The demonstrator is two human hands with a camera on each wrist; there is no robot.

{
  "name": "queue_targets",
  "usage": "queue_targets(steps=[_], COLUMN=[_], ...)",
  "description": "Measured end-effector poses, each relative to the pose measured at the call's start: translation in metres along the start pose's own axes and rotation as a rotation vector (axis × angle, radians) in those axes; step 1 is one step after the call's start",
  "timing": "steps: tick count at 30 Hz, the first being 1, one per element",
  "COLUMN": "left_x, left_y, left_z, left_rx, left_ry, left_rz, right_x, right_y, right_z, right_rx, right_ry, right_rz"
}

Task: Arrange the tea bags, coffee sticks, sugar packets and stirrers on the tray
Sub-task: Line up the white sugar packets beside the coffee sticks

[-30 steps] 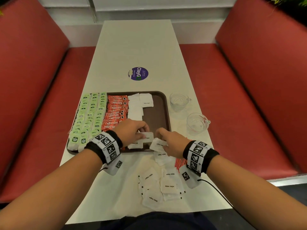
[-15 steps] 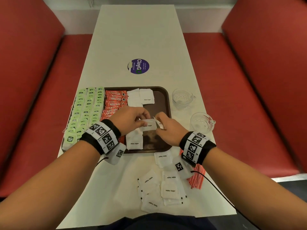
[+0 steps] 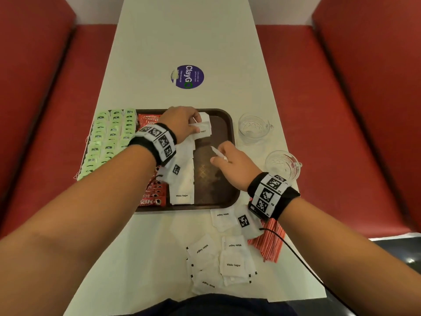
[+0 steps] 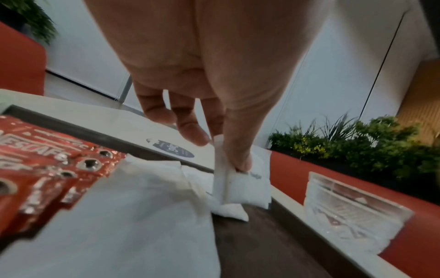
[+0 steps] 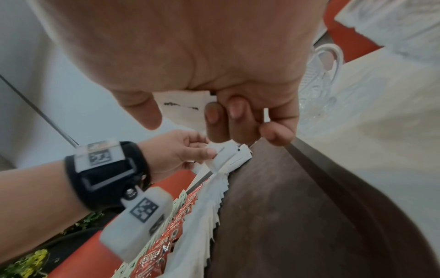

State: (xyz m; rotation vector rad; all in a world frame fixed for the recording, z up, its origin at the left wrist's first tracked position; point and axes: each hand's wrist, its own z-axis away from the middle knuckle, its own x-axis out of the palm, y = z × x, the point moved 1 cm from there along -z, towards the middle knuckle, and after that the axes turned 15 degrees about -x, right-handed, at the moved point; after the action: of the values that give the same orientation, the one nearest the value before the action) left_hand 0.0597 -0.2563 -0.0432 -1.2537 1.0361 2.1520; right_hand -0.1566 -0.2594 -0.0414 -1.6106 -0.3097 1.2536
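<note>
Left hand (image 3: 180,123): thumb and fingers pinched on one sugar packet (image 3: 203,128), held upright at the far end of the sugar row (image 3: 183,176) on the tray (image 3: 224,133). In the left wrist view the packet's lower edge touches the row; whether it also rests on the tray floor cannot be told. Left of this grip lie the coffee sticks (image 3: 151,198), edge to edge with the sugar row; further left, the tea bags (image 3: 109,137) in overlapped columns. The forearm hides much of the sticks.

Right hand (image 3: 230,164): fingers curled on a second packet (image 3: 219,153), seen edge-on from the head camera, its printed face pressed against the palm in the right wrist view. The hand hovers over the bare brown tray floor, right of the sugar row and nearer the body than the left hand's grip.

Behind the right wrist, off the tray: loose packets (image 3: 230,263) scattered on the table (image 3: 189,37), stirrers (image 3: 270,242) beside them. Right of this hand, two glass cups (image 3: 282,164) stand on the table.
</note>
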Motion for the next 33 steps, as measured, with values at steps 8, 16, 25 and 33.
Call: queue_targets(steps=[8,16,25,33], left_x=[0.017,0.022,-0.011,-0.002], left_y=[0.012,0.006,0.009,0.001], left_z=[-0.04,-0.043,0.023,0.021], left_rx=[-0.05,-0.057,0.183,0.157], left_ry=[-0.056,0.067,-0.165,-0.094], left_rz=[-0.24,-0.348,0.12,0.026], right_x=[-0.002,-0.001,-0.002,0.005], right_y=[0.004,0.011,0.015,0.018], right_z=[0.001,-0.003,-0.008,-0.007], right_rx=[0.031,-0.071,-0.037,0.026], right_ry=[0.061,0.006,0.091,0.043], right_rz=[-0.141,0.065,0.083,-0.015])
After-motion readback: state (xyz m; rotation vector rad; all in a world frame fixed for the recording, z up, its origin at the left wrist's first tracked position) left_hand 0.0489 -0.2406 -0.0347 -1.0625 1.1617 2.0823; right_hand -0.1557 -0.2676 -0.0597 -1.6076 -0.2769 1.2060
